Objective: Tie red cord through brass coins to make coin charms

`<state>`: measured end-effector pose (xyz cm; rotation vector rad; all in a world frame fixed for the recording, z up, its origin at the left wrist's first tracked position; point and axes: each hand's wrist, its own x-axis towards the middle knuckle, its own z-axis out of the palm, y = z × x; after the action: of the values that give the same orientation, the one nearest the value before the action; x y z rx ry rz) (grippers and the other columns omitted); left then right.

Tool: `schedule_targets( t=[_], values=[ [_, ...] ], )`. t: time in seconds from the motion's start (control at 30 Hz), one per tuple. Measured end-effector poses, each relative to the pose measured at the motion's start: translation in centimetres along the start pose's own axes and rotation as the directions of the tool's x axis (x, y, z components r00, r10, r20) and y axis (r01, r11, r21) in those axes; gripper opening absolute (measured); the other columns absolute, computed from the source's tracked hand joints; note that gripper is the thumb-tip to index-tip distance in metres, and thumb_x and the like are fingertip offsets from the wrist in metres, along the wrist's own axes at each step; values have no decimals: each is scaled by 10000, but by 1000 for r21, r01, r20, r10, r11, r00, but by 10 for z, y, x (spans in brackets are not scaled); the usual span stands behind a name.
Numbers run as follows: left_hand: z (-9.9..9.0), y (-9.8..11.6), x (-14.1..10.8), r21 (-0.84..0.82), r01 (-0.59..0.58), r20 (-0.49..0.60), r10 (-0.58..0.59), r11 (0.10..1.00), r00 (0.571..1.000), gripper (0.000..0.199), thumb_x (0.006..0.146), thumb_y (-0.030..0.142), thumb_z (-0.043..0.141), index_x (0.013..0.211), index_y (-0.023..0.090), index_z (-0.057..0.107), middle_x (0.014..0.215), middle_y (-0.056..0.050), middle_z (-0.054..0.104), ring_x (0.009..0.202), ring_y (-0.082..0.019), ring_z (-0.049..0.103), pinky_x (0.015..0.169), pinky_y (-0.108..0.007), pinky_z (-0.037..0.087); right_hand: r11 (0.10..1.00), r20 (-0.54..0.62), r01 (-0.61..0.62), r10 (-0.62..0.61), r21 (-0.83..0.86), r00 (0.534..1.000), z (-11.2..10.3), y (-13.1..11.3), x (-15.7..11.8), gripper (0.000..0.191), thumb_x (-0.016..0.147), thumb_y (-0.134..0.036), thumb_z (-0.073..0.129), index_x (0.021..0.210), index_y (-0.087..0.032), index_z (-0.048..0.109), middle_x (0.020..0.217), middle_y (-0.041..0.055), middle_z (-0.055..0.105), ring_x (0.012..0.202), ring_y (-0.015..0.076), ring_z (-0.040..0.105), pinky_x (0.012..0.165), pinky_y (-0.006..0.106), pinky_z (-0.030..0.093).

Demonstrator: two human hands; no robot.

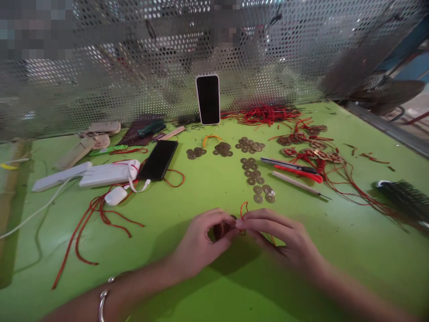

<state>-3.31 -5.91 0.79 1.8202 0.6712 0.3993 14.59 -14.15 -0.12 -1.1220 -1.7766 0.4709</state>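
Observation:
Both hands meet low in the middle, above the green table (187, 201). My left hand (209, 237) is curled, its thumb and fingers closed round dark round coins (219, 230) that are partly hidden. Touching them from the right, my right hand (281, 237) pinches a thin red cord (244, 210), whose loop stands up between the fingertips. Just beyond the hands lie loose holed coins (257, 190), in pairs and small groups. Farther right are coins tied with red cord (311, 154).
A knife (291, 165) and an awl (296, 183) lie right of the coins, a black brush (405, 201) at far right. One phone (209, 100) stands against the perforated metal screen (167, 58); another (159, 160) lies left, by a white power bank (107, 173) and red cords (78, 237).

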Motion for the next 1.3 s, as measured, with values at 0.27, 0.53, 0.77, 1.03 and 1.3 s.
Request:
schedule_targets(
  t=[0.27,0.53,0.77,1.03,1.3],
  values=[
    [3,0,-3,48,-24,27,22,999,999,68,783,195,632,811,160,581,671,45,486,592,-83,430,537,-185,346,1000,-10,-8,8,23,1000,2,-2,0,405,802,37,541,1131,-194,585,1006,42,625,909,107,604,809,202,517],
    [7,-4,-1,136,-73,-6,74,988,997,102,765,160,644,700,162,565,626,52,459,572,-80,385,518,-183,291,999,-8,22,-22,26,1000,6,-4,-3,415,815,23,545,1167,-194,569,1018,53,622,920,117,597,810,223,521],
    [5,-3,-2,113,-81,6,81,990,997,81,796,200,617,729,160,594,639,32,492,585,-93,420,525,-188,322,1000,19,1,-1,8,1000,7,-3,-5,413,847,-13,518,1208,-212,537,1027,57,620,912,130,596,782,253,533],
    [4,-3,-2,125,-134,-25,138,983,990,217,859,232,516,673,138,579,611,7,511,564,-103,433,509,-209,326,984,75,126,-117,-123,990,7,-1,-8,441,856,-9,499,1269,-161,472,1090,87,618,962,154,573,819,280,509],
    [-3,-2,1,115,15,-36,-11,993,999,240,884,251,494,723,145,637,710,-17,635,665,-125,555,635,-237,427,975,-43,-14,5,-221,999,-7,1,-4,326,831,0,508,1093,-180,581,939,52,637,835,139,599,726,258,521]
  ],
)
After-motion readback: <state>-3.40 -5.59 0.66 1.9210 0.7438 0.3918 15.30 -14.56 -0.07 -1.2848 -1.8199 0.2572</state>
